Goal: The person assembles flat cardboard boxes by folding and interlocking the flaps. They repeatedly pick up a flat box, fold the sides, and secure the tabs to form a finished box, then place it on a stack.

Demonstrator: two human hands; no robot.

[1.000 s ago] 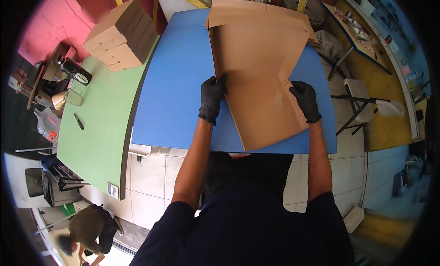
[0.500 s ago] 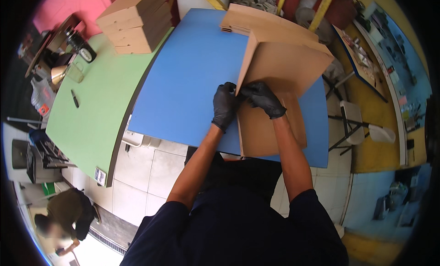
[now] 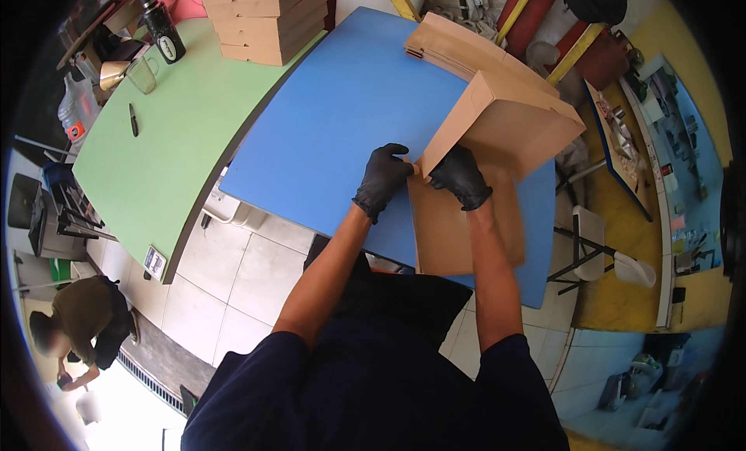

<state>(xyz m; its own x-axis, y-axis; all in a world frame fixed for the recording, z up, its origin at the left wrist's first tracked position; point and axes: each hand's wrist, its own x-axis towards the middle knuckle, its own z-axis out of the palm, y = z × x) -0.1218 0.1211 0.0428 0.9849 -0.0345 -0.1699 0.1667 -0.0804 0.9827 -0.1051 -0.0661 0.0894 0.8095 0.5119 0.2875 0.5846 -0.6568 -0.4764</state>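
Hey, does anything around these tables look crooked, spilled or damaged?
Only something minor: the box stack at the far end of the green table looks slightly stepped, its edges not quite flush. The open box on the blue table is bent at its folds, which doesn't look like damage. I see no spill.

Bright, diffuse light covers the flat blue worktop point(image 3: 342, 101); glare whites out the lower left beside the dark slotted grating point(image 3: 151, 381). Soft shadow falls inside the open brown cardboard box point(image 3: 536, 132). Straight edges bow toward the black, vignetted rim.
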